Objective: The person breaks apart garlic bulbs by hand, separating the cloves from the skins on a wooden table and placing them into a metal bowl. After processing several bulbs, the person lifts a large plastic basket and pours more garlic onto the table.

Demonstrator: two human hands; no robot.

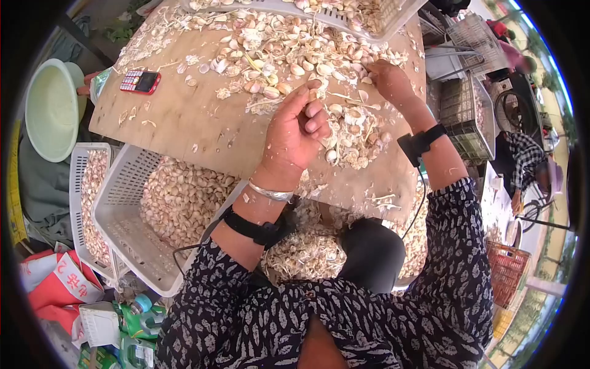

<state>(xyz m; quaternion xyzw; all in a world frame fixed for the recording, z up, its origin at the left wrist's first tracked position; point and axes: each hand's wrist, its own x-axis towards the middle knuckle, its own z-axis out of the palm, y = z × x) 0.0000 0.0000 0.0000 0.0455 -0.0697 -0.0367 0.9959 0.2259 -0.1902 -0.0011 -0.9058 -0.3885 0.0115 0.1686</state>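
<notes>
My left hand (298,132) is raised over a wooden board (184,117), fingers curled around a small garlic clove. My right hand (390,80) reaches farther out and rests on the heap of garlic cloves and skins (289,49) spread across the board; whether it grips a clove I cannot see. Both wrists carry black straps, and the left also wears a silver bangle. More peeled skins (356,135) lie just under my left hand.
A red mobile phone (140,82) lies on the board's left. White plastic crates (117,221) of garlic stand below the board. A pale green basin (52,107) sits at far left. Wire baskets (470,114) and another person (522,163) are at right.
</notes>
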